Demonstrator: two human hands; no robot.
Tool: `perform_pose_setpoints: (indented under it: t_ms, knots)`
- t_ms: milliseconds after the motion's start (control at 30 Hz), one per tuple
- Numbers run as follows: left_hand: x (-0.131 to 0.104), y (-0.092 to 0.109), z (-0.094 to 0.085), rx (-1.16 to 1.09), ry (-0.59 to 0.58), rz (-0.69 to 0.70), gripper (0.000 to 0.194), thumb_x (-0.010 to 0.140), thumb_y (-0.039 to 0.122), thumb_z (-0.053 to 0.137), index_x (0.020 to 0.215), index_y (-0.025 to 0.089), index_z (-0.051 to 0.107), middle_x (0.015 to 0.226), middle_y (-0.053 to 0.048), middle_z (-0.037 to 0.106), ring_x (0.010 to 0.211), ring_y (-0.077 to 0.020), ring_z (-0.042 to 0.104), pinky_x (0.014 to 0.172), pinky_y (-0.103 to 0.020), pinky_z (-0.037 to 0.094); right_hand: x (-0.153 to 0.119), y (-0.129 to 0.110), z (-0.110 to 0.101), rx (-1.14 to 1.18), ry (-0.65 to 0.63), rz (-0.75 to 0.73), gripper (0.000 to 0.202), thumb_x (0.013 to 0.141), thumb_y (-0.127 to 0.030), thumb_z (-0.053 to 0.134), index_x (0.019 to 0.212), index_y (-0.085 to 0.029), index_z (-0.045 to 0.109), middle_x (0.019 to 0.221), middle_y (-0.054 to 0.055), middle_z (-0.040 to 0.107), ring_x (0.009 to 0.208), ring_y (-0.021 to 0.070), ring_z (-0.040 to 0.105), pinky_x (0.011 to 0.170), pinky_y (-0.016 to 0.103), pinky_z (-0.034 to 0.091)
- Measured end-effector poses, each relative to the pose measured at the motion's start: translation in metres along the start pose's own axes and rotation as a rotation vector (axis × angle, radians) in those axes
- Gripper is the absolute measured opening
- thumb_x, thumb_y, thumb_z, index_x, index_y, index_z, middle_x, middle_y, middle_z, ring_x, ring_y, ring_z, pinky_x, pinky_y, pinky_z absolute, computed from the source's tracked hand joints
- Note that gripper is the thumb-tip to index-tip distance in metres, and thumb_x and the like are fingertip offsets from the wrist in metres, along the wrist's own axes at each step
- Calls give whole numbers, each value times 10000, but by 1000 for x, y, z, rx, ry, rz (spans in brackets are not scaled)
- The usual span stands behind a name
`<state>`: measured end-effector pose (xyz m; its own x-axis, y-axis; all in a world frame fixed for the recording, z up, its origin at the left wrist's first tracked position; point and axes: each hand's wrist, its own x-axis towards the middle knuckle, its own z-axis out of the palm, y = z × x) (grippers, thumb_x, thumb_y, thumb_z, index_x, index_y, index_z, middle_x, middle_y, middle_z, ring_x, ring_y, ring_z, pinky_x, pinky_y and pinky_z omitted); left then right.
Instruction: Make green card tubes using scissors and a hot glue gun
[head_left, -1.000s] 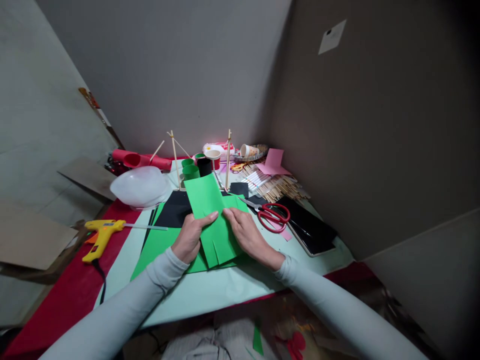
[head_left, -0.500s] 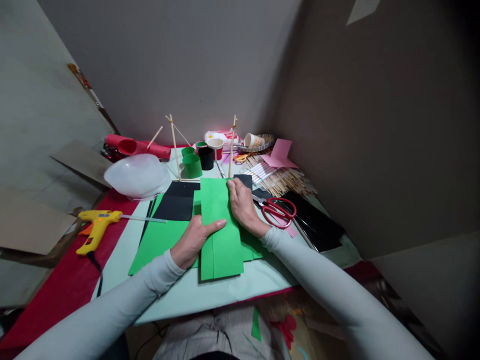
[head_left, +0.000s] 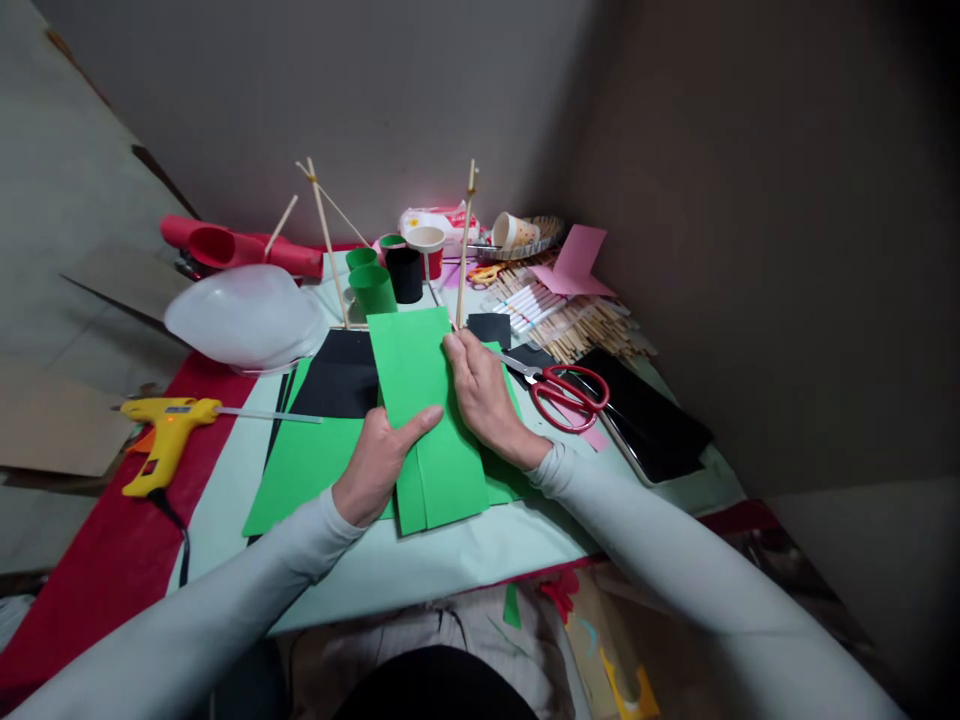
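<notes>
A folded green paper strip [head_left: 431,430] is held above the table in both hands, tilted with its top toward the left. My left hand [head_left: 379,460] grips its left edge, the thumb lying across the front and the other fingers hidden behind. On the upper right edge, my right hand [head_left: 484,390] is closed round the paper with its thumb near the top. Beneath lie larger green sheets [head_left: 289,480] and a black sheet [head_left: 337,375]. Red-handled scissors [head_left: 568,395] rest just right of my right hand.
A yellow glue gun [head_left: 169,430] lies at left, near a clear plastic bowl [head_left: 240,315]. Stick frames, green rings [head_left: 373,288], a black ring [head_left: 405,275], markers [head_left: 529,305], many wooden sticks [head_left: 592,330] and a black tablet-like object [head_left: 649,420] stand or lie behind and right.
The green strip has tilted, its top moving left, with both hands still on it. The view has shifted, so the table items appear higher and more spread out.
</notes>
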<state>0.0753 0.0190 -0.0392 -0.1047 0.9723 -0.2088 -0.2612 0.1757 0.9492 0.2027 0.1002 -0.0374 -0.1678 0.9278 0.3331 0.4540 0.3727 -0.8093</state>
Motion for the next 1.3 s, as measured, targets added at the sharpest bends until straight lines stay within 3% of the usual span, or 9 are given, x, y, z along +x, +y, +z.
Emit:
perform_pose_setpoints:
  t_ms: [133, 300, 433, 600, 767, 900, 1000, 1100, 1300]
  knots:
    - [0, 3, -1, 51, -53, -27, 569, 645, 432, 955, 1117, 151, 806, 1140, -129, 822, 1153, -391, 725, 1014, -473, 579, 2, -1, -2, -12, 27, 35, 249, 1100, -290, 365, 862, -253, 428, 777, -7, 500, 709, 177, 481, 698, 312, 318]
    - [0, 4, 0, 87, -27, -6, 603, 598, 401, 987, 1120, 161, 804, 1185, -110, 814, 1253, -366, 675, 1143, -438, 484, 4, -1, -4, -18, 53, 64, 238, 1106, -296, 345, 883, -255, 418, 801, -2, 508, 724, 175, 487, 703, 307, 324]
    - [-1, 1, 2, 28, 18, -19, 614, 615, 441, 968, 1134, 161, 796, 1236, -117, 796, 1270, -376, 669, 1115, -449, 517, 0, -1, -2, -6, -7, 47, 253, 1091, -319, 366, 847, -265, 404, 748, -10, 503, 703, 182, 503, 671, 301, 337]
    - [-1, 7, 1, -81, -5, -108, 608, 633, 409, 958, 1141, 124, 786, 1127, -163, 821, 1104, -399, 754, 980, -498, 605, -7, 0, 4, -33, -78, 18, 272, 1071, -312, 390, 802, -277, 381, 659, -31, 469, 583, 180, 440, 605, 308, 300]
    - [7, 12, -5, -201, -14, -98, 573, 646, 375, 949, 1134, 120, 789, 1142, -164, 818, 1109, -370, 758, 1009, -461, 593, -5, -2, 0, -100, -168, -52, 277, 1072, -283, 405, 795, -270, 408, 631, -35, 489, 556, 175, 450, 583, 296, 312]
    - [11, 10, -8, -261, -14, -118, 541, 663, 337, 940, 1132, 117, 785, 1117, -165, 823, 1055, -358, 776, 988, -468, 601, 34, -6, -15, -191, -224, -152, 248, 1088, -337, 422, 885, -235, 522, 701, -6, 578, 621, 179, 539, 623, 291, 352]
    - [11, 11, -10, -282, -23, -152, 501, 678, 320, 928, 1109, 108, 786, 1093, -171, 825, 987, -348, 791, 972, -475, 603, 81, -14, -15, -265, -254, -263, 55, 1025, -250, 571, 1035, -203, 598, 943, 57, 695, 809, 193, 628, 741, 303, 422]
    - [11, 12, -13, -294, -6, -169, 476, 679, 317, 919, 1088, 111, 789, 1077, -164, 828, 990, -346, 788, 965, -470, 601, 125, -22, 1, -328, -334, -388, 250, 961, -146, 658, 1206, -187, 622, 1219, 103, 688, 947, 192, 651, 886, 347, 486]
    - [13, 12, -18, -303, 45, -162, 486, 671, 343, 913, 1080, 110, 792, 1044, -160, 832, 1010, -356, 778, 997, -485, 570, 166, -18, 41, -401, -509, -454, 355, 1006, -373, 666, 1304, -181, 639, 1328, 103, 650, 1137, 254, 670, 953, 479, 587]
